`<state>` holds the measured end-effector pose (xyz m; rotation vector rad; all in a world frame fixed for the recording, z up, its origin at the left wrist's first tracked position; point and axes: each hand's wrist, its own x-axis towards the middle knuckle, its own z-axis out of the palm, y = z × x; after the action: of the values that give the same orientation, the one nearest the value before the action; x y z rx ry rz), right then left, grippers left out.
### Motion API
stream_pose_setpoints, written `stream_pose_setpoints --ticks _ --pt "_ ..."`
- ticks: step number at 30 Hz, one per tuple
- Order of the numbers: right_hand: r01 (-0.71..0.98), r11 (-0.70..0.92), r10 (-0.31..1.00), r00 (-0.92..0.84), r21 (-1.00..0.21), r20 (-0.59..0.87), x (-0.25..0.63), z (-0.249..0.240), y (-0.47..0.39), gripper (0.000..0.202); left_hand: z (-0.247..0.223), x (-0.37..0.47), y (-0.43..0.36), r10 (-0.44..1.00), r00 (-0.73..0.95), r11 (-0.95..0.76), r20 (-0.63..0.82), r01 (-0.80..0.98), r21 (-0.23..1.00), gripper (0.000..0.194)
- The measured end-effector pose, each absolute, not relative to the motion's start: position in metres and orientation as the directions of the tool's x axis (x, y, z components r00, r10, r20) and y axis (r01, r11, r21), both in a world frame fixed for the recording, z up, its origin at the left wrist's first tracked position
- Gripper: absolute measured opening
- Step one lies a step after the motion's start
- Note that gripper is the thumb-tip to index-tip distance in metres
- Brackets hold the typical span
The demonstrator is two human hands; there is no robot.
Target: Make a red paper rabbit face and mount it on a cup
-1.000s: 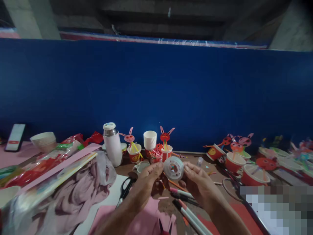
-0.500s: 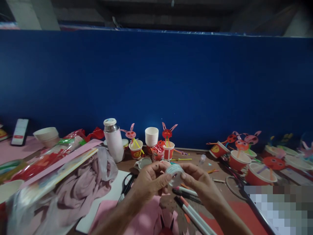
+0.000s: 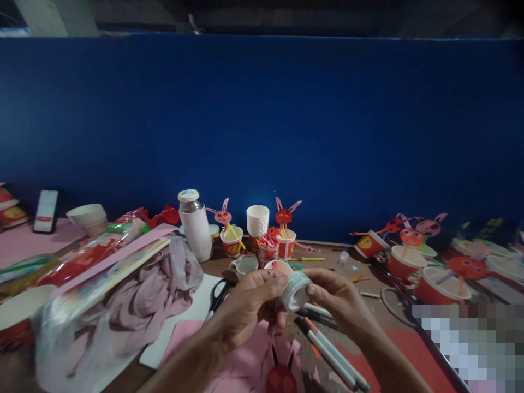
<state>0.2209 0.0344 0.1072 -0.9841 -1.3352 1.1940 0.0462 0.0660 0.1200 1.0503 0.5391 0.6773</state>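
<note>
While the left hand (image 3: 251, 300) and right hand (image 3: 338, 295) pinch a roll of tape (image 3: 293, 289) between them, above the middle of the desk (image 3: 219, 266), no loosened strip can be made out, so peeling seems not yet done. Rabbit-topped cups (image 3: 232, 242) near the back edge look finished; a red eared cutout (image 3: 281, 377) toward the near edge seems unattached.

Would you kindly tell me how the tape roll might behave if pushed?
The tape roll would probably roll if stood on edge, given its round outline. Its closed ring looks fairly stiff, and its hollow centre suggests modest weight.
</note>
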Motion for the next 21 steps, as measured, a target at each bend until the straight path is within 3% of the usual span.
stream_pose_setpoints --ticks 9,21 --pt "-0.042 0.146 0.975 -0.162 -0.988 0.151 0.222 0.106 0.034 0.034 0.122 0.048 0.066 0.697 0.707 0.426 -0.115 -0.281 0.86 0.02" --pt "-0.1 0.172 0.962 -0.197 -0.98 0.189 0.22 0.112 0.03 0.025 0.107 0.047 0.073 0.725 0.68 0.449 -0.108 -0.349 0.823 0.018"
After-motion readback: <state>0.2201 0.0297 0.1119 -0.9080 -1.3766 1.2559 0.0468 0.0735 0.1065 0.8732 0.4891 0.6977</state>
